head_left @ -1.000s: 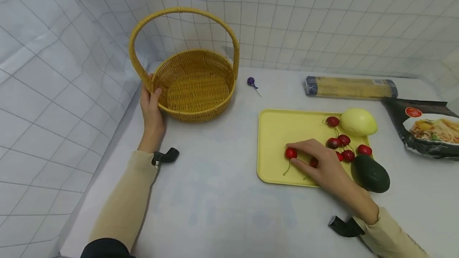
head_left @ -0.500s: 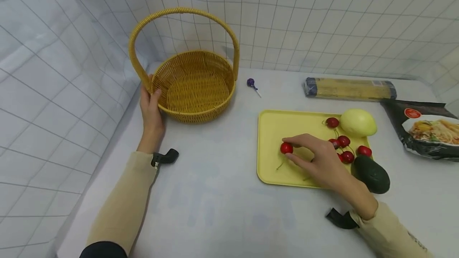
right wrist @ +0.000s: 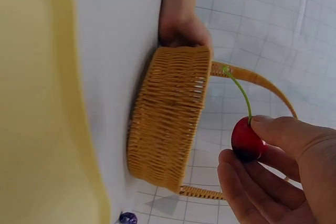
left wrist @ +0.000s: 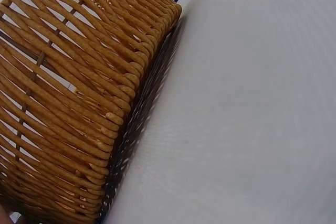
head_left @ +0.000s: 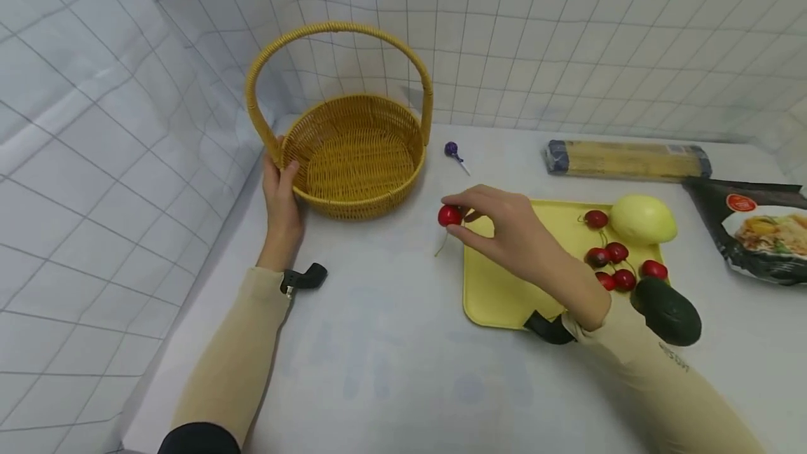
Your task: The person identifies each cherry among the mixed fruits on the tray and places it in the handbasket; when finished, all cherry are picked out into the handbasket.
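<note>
Well left of the yellow tray (head_left: 498,293), the left hand (head_left: 281,205) grips the wicker basket (head_left: 353,210), thumb over its rim! Behind the tray's left edge lies a purple lollipop (head_left: 451,150). And here's the cherry (head_left: 450,215) (green stem sticking out), just beyond the tray's left edge, pinched between the right hand's (head_left: 523,237) thumb and fingers! More cherries (head_left: 597,257) crowd the tray's right side, a dark avocado (head_left: 670,314) at its front-right corner, a black food packet (head_left: 766,233) farther right.
</note>
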Motion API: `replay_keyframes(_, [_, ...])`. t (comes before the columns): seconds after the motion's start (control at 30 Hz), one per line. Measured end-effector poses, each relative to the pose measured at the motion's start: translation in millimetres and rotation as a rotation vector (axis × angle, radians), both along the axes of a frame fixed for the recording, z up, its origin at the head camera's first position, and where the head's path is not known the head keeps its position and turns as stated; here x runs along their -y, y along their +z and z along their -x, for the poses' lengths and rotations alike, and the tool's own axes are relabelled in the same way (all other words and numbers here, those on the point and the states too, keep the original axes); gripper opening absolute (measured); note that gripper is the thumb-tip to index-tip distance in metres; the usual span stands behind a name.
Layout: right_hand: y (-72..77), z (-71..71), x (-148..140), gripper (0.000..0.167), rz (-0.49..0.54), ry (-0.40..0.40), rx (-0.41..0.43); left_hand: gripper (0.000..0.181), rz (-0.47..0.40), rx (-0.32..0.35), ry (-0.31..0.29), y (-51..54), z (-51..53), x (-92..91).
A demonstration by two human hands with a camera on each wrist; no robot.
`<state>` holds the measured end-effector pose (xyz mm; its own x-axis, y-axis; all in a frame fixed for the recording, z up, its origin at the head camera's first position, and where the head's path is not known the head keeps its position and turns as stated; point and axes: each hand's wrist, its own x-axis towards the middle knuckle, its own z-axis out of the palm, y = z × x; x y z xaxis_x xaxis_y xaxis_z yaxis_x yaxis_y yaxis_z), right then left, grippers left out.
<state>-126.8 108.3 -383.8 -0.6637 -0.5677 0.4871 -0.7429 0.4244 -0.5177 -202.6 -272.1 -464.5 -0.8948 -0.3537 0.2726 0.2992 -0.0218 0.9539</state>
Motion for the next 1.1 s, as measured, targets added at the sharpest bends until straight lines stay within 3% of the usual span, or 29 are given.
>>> replay_keyframes(0.27, [23.5,20.4,43.9,0.033,0.109,0.012,0.035,0.065,-0.001,0.025,0.0,3.9,-1.7,5.3])
replay_keyframes(0.43, [31.0,31.2,63.6,0.032,0.13,-0.061,0.059,0.064,-0.016,0.027,-0.01,4.5,-2.6,7.9])
replay_keyframes(0.63, [17.0,36.6,72.0,0.029,0.109,-0.157,0.168,0.063,-0.054,0.019,-0.019,-1.3,-4.1,5.6])
replay_keyframes(0.77, [4.0,37.7,75.9,0.028,0.208,-0.216,0.214,0.063,-0.058,0.013,-0.03,-2.8,-4.9,3.6])
replay_keyframes(0.93, [-11.5,40.0,84.6,0.031,0.326,-0.295,0.26,0.063,-0.034,0.008,-0.046,1.6,-5.8,4.1])
replay_keyframes(1.1, [-12.5,44.2,84.7,0.036,0.321,-0.307,0.273,0.064,-0.021,0.014,-0.046,6.1,-6.2,3.5])
